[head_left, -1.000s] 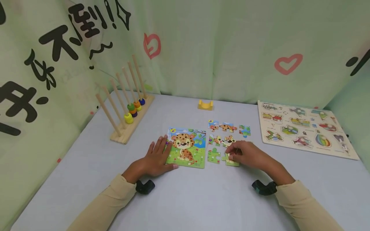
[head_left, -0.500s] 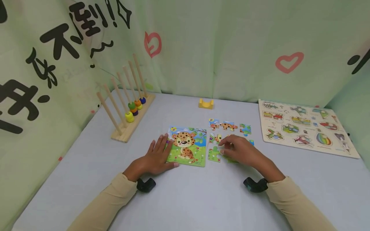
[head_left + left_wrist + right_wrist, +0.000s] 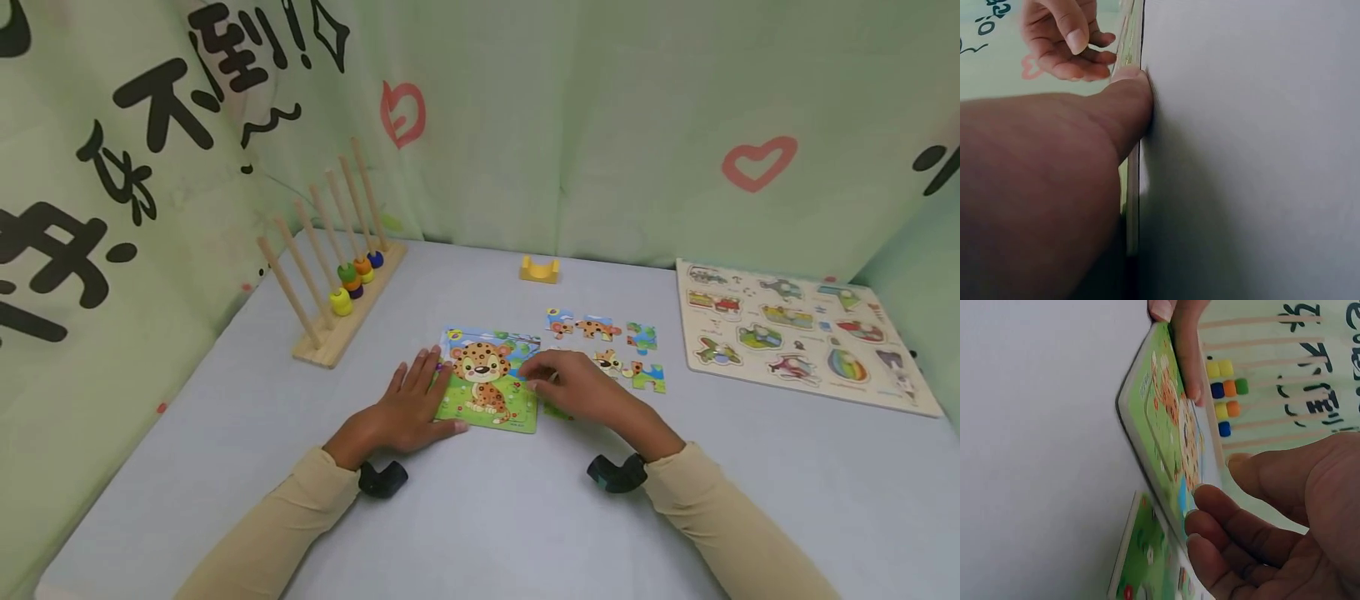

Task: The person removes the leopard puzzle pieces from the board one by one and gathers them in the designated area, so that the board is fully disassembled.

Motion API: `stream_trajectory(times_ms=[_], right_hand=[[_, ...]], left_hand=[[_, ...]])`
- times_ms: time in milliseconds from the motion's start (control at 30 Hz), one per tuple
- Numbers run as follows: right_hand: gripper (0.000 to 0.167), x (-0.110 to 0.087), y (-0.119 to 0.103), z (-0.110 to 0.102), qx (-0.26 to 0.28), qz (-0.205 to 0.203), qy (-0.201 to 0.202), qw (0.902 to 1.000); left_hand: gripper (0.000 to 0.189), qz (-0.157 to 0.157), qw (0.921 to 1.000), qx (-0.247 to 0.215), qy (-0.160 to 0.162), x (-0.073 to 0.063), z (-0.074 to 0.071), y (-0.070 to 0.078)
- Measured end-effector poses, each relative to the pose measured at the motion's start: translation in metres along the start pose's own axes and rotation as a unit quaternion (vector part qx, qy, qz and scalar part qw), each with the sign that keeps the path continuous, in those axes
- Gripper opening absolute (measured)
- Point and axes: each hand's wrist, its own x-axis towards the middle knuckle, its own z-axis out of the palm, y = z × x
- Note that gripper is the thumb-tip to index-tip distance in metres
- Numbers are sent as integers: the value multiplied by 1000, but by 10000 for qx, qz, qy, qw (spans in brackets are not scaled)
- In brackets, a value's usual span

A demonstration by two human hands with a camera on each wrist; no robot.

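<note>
My left hand (image 3: 408,412) lies with spread fingers over the left edge of a square leopard picture board (image 3: 517,408), thumb along the front edge. In the left wrist view, that thumb (image 3: 1129,94) presses at the board's side. My right hand (image 3: 573,387) hovers at the board's right edge. Its fingers (image 3: 1216,506) are loosely bent, with a gap to the thumb and nothing between them in the right wrist view. Several loose jigsaw pieces (image 3: 597,327) lie right of the board in rough rows. The right hand hides some; a green piece (image 3: 1147,556) shows beneath it.
At the back left stands a wooden peg rack (image 3: 352,312) with coloured beads on some of its rods. A yellow curved block (image 3: 539,269) sits near the curtain. On the right lies a wooden vehicle puzzle board (image 3: 810,333).
My right hand has moved left from the front-row jigsaw pieces to the picture board's right edge, uncovering pieces on the right. The left hand has stayed on the board.
</note>
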Motion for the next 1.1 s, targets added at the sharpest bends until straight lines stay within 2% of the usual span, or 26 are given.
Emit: stream_trajectory(times_ms=[200,433,600,800,967,1100], right_hand=[[19,8,-6,9,112,-86,-127,9998],[15,13,-9,13,146,-101,-30,9998],[14,16,-11,17,307,108,118,9994],[14,19,-18,22,-196,648,246,9974],[12,19,-23,22,-551,604,220,9964],[12,20,-25,21,-624,594,235,9960]], left_hand=[[92,26,10000,36,15,1,-1,2],[92,27,10000,7,35,3,1,3],[92,92,9998,-24,192,1,2,2],[92,114,9997,-96,213,1,3,0],[94,131,9996,-73,222,3,5,-1],[94,87,9997,-60,204,3,5,-2]])
